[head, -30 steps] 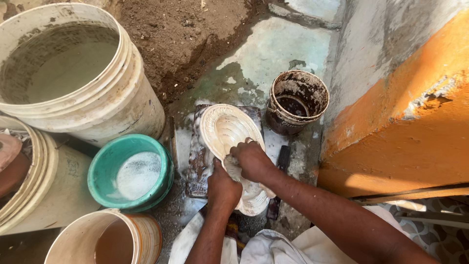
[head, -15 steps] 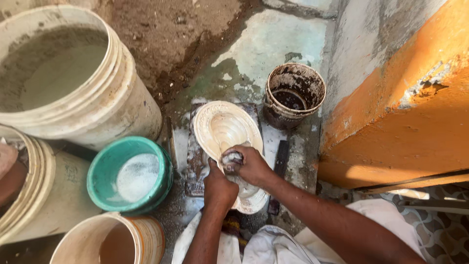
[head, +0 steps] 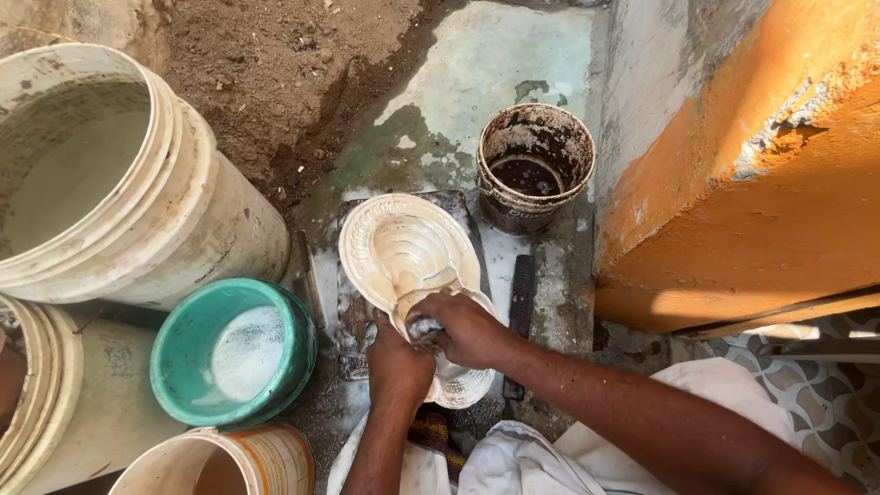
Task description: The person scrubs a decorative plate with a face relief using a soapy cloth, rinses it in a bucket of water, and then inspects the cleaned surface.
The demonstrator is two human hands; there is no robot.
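Observation:
A cream-coloured, shell-shaped ribbed mould point(head: 403, 249) lies on a dark flat slab point(head: 353, 316) on the wet ground. My right hand point(head: 467, 328) presses a small wet grey pad point(head: 423, 326) against the mould's narrow lower end. Just to its left, my left hand point(head: 396, 367) grips the mould's near edge and steadies it. White foam coats the mould's lower rim beneath both hands.
A green basin point(head: 229, 353) of soapy water sits left of the slab. Large white buckets point(head: 101, 183) stand at the left, another point(head: 215, 463) at the bottom. A dirty dark bucket point(head: 534, 165) stands behind the mould, an orange wall point(head: 752, 183) on the right. A dark stick point(head: 521, 298) lies beside the slab.
My right hand has slid with the pad from the mould's middle down toward its near, narrow end. My left hand keeps its hold on the edge.

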